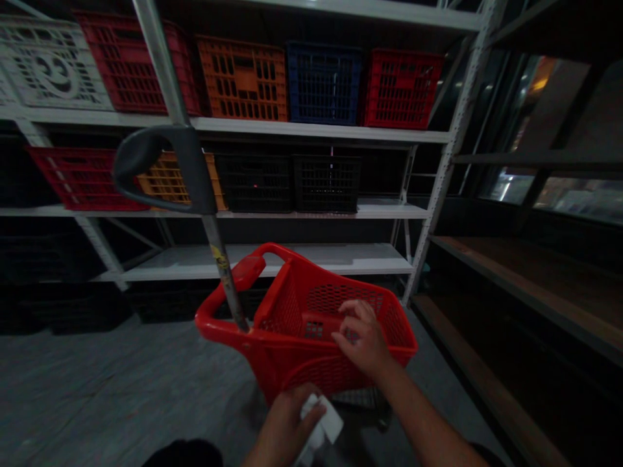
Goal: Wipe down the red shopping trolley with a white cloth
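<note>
While nine visible crates stand on the steel shelving [311,128] beyond the red shopping basket [296,305], the left hand [285,428], below the basket, has its grip closed on one white cloth [321,421]; the right hand [363,340] rests over the basket's interior, grip curled, closure undeterminable.

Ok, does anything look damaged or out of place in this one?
One small thing: the metal pole of the red shopping trolley has a ragged yellow patch, possibly a worn sticker, though it's too blurred to tell. The plastic crates sit in orderly rows, and nothing looks spilled.
</note>
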The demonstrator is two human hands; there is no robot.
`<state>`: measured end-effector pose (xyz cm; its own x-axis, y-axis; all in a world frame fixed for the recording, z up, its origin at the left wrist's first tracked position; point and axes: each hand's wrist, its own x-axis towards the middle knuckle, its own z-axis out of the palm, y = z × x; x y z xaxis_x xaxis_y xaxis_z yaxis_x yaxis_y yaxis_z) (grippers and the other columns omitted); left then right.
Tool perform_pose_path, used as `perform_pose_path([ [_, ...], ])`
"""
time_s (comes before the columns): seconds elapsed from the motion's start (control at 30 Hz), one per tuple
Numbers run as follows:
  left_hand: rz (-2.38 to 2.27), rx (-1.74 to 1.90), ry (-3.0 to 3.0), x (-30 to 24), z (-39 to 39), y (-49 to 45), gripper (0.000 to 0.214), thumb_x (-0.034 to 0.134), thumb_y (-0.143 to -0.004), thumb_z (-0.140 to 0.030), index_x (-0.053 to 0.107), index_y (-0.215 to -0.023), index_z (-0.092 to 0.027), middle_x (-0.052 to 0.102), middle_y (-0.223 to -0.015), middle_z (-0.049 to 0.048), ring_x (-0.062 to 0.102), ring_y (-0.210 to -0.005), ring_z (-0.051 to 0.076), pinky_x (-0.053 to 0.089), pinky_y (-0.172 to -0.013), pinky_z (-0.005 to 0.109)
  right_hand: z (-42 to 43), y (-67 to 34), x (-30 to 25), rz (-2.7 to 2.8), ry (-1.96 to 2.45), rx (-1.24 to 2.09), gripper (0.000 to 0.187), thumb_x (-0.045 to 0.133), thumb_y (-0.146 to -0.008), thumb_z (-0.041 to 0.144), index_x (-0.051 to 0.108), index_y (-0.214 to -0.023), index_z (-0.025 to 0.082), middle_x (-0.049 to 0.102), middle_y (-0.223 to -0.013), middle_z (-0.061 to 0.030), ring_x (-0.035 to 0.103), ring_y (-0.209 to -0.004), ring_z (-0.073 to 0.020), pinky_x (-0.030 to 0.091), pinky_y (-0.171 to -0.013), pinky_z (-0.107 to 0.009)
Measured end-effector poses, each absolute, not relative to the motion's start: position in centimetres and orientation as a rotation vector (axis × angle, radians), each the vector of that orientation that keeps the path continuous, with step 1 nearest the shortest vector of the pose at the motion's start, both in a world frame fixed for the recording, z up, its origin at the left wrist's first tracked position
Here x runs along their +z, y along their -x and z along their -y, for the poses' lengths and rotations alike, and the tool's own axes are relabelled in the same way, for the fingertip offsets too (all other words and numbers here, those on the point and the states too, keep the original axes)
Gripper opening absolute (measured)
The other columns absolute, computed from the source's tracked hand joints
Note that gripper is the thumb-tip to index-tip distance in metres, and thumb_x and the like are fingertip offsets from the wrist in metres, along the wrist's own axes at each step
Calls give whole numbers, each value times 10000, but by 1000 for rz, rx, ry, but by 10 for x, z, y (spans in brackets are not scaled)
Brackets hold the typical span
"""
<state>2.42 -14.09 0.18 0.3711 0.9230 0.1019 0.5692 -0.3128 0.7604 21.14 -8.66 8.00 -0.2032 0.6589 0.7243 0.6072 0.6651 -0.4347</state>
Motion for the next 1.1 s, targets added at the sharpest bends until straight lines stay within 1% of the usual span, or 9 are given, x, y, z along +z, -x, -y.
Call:
perform_pose_path([
  [0.13, -1287, 601, -2067, -18, 158, -41, 156, 506, -727, -252, 602, -846, -220, 662, -840, -2, 589, -766, 131, 402, -690, 186, 69, -205, 93, 1911, 973, -254, 119, 562, -689, 202, 555, -571, 193, 370, -1321, 9, 194, -1267, -278, 43, -998, -539],
  [0.23, -1376, 559, -2145, -29, 166, -54, 217, 478, -746, -283, 599, -917, -229, 667, -901, 31, 604, -819, 173, 413, -714, 226, 52, -195, 94, 1953, 995, -300, 143, 553, -690, 232, 553, -555, 184, 206, -1417, 51, 42, -1304, -300, -16, -977, -579],
  [0.4, -1418, 546, -2149, -25, 170, -63, 228, 434, -776, -306, 597, -921, -241, 668, -890, 26, 608, -812, 165, 419, -701, 224, 28, -185, 88, 1986, 1059, -242, 131, 547, -677, 239, 555, -559, 183, 96, -1439, 69, 5, -1310, -287, -21, -972, -583],
  [0.6, -1400, 556, -2020, -14, 173, -65, 225, 454, -758, -271, 580, -938, -221, 657, -904, 21, 596, -835, 146, 411, -736, 211, 27, -186, 85, 1975, 1109, -214, 128, 550, -674, 243, 555, -562, 181, 83, -1439, 64, -23, -1309, -287, -31, -964, -591],
  [0.77, -1363, 768, -1885, -12, 170, -64, 234, 442, -767, -277, 553, -963, -213, 645, -892, 25, 583, -822, 140, 406, -757, 221, 30, -188, 87, 1957, 1125, -156, 121, 552, -673, 232, 547, -564, 178, 102, -1439, 55, -49, -1309, -273, -53, -963, -586],
  [0.87, -1341, 900, -1745, -10, 159, -57, 235, 429, -777, -313, 549, -947, -202, 642, -845, 24, 579, -778, 144, 416, -731, 230, 39, -190, 81, 1952, 1121, -83, 128, 559, -680, 226, 536, -566, 171, 155, -1432, 22, -6, -1312, -273, -33, -969, -583],
  [0.93, -1322, 981, -1638, -10, 150, -51, 235, 455, -761, -345, 551, -906, -187, 636, -838, 26, 571, -785, 155, 421, -721, 239, 54, -192, 71, 1975, 1077, 34, 126, 554, -705, 232, 547, -590, 180, 295, -1387, -6, 102, -1307, -260, 24, -990, -565],
  [1.03, -1265, 1039, -1455, -12, 137, -43, 248, 511, -716, -383, 542, -832, -166, 616, -777, 16, 557, -737, 163, 430, -676, 258, 89, -193, 46, 2019, 960, 379, 78, 539, -751, 244, 612, -754, 215, 535, -1197, -40, 392, -1182, -198, 238, -998, -438],
  [1.1, -1195, 1036, -1333, -15, 135, -41, 271, 540, -693, -395, 538, -820, -156, 600, -726, 4, 546, -692, 153, 428, -656, 263, 115, -194, 26, 2014, 943, 642, 232, 591, -724, 274, 613, -952, 235, 571, -1141, -48, 500, -1070, -177, 363, -929, -342],
])
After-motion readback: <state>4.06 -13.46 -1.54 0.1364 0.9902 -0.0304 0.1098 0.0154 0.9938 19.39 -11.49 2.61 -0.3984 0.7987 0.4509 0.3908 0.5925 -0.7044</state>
